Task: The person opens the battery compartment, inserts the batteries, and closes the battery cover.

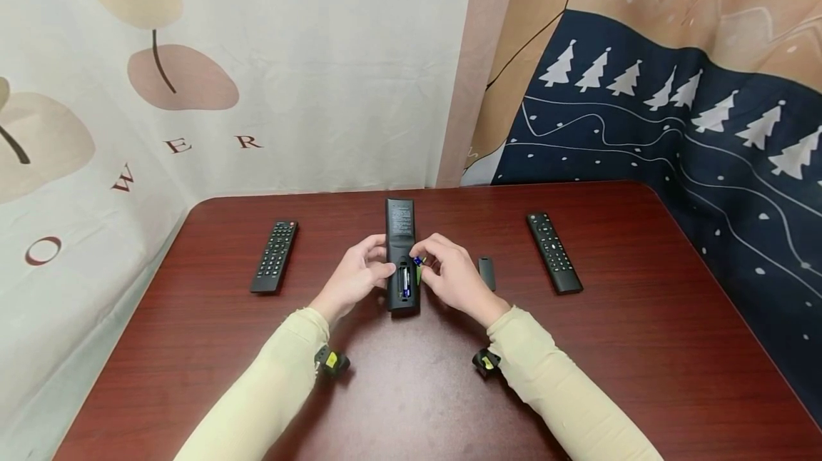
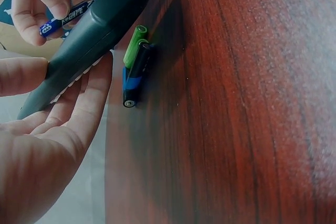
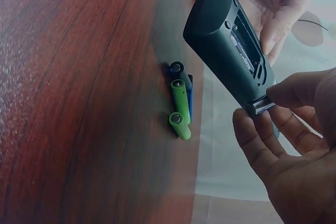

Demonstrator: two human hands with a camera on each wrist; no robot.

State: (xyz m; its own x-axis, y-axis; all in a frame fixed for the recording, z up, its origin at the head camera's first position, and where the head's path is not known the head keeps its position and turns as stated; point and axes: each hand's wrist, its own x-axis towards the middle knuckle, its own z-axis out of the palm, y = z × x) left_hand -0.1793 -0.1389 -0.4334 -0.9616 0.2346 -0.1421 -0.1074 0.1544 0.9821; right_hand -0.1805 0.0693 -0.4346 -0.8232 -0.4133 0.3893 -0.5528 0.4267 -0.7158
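My left hand grips a black remote control above the table, back side up, thumb on its edge. The battery compartment is uncovered, and one battery lies inside it. At the remote's right side my right hand pinches a blue AAA battery between thumb and fingers. Below the remote, green batteries and a dark blue battery lie close together on the table; the remote mostly hides them in the head view. Right of my right hand lies a small dark cover.
A second remote lies face up on the left of the reddish-brown table. A third remote lies face up on the right. Printed curtains hang behind the table's far edge.
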